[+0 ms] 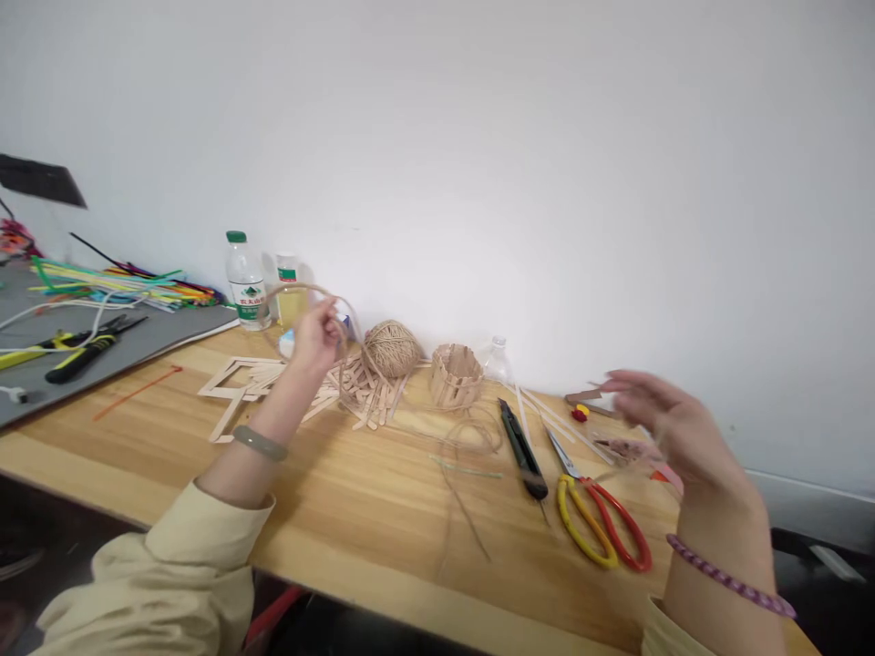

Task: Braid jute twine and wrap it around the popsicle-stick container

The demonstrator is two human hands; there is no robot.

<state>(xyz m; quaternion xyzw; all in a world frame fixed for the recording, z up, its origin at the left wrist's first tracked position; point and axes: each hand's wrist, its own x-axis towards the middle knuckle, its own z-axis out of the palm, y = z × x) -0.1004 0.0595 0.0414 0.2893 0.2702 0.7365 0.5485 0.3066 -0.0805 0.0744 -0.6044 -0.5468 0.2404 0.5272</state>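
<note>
My left hand [318, 337] is raised over the table with its fingers pinched on brown twine [345, 333], which loops around it. Just right of it, the ball of twine [392, 348] rests on a heap of wooden craft sticks [373, 392]. My right hand [674, 433] hangs above the right side, its curved fingers smeared by motion; whether it grips anything is unclear. Below and left of that hand lie scissors [602, 519] with yellow and red handles and a black utility knife [523, 451]. A small round basket of sticks [456, 375] stands mid-table near the wall.
A green-capped water bottle [247, 282] and another bottle [291, 296] stand at the back left. On a grey mat [157, 337] are pliers [82, 357] and colourful pipe cleaners [129, 284]. A stick frame [229, 387] and an orange strip [137, 394] lie left of centre.
</note>
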